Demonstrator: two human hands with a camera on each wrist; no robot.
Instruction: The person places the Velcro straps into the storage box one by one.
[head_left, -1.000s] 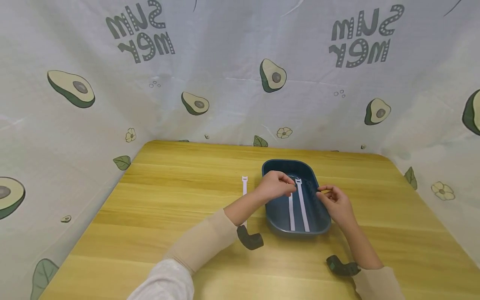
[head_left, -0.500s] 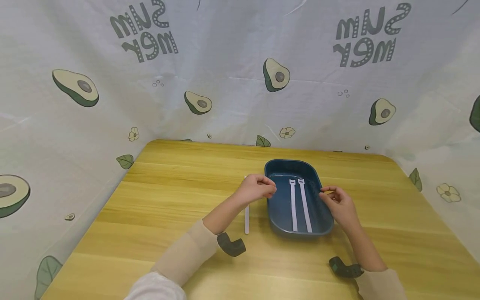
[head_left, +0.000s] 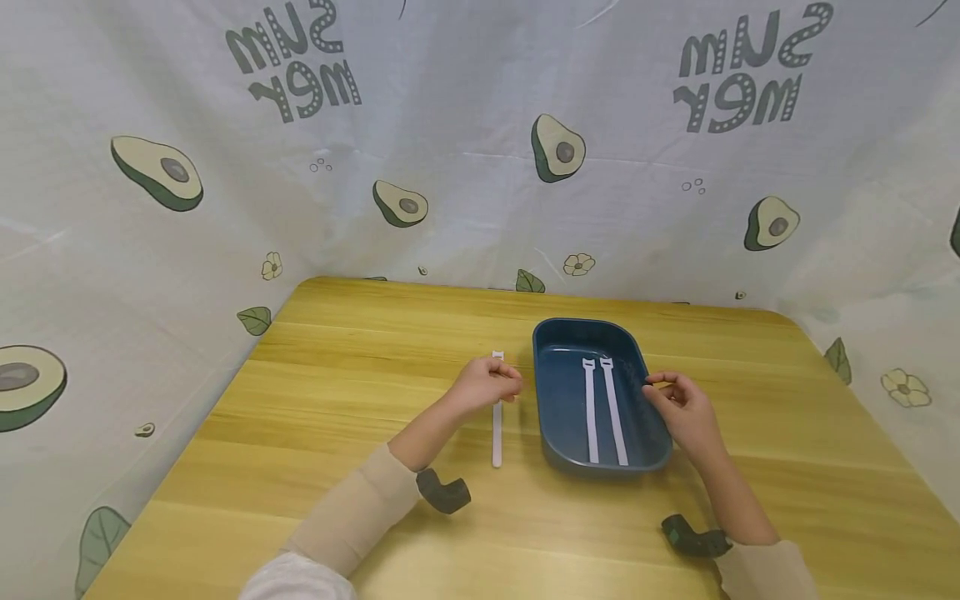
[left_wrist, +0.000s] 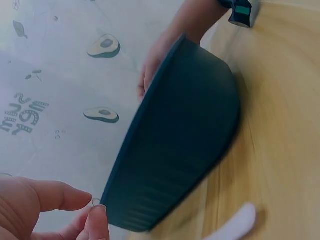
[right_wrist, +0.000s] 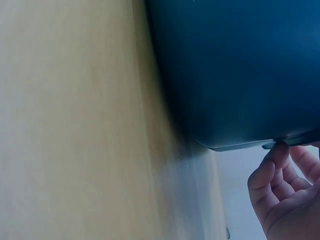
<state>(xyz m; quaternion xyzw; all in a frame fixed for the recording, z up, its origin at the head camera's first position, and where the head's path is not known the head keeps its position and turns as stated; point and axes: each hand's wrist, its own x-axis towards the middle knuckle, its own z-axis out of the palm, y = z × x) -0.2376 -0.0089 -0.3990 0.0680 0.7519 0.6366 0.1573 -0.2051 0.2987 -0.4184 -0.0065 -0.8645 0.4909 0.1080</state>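
Observation:
A dark blue oblong plastic bin (head_left: 558, 417) sits on the table, with two white cable straps, the left one (head_left: 591, 417) and the right one (head_left: 615, 412), lying lengthwise inside. My right hand (head_left: 686, 417) pinches the bin's right rim; in the right wrist view its fingertips meet the rim's underside. Left of the bin, a third white cable strap (head_left: 497, 437) lies on the tabletop. Over its upper part hovers my left hand (head_left: 480, 387), hiding some of it. In the left wrist view, thumb and forefinger are loosely bent close together, with no strap between them.
The wood-grain table (head_left: 360, 358) has rounded far corners. A pale curtain (head_left: 465, 150) printed with avocados hangs behind it and along both sides. Dark curved wrist mounts, one on the left (head_left: 444, 493) and one on the right (head_left: 696, 537), stick out from beige sleeves.
My left hand has moved left, out from over the bin to above the strap on the table. The two straps stay in the bin, and my right hand keeps its pinch on the rim.

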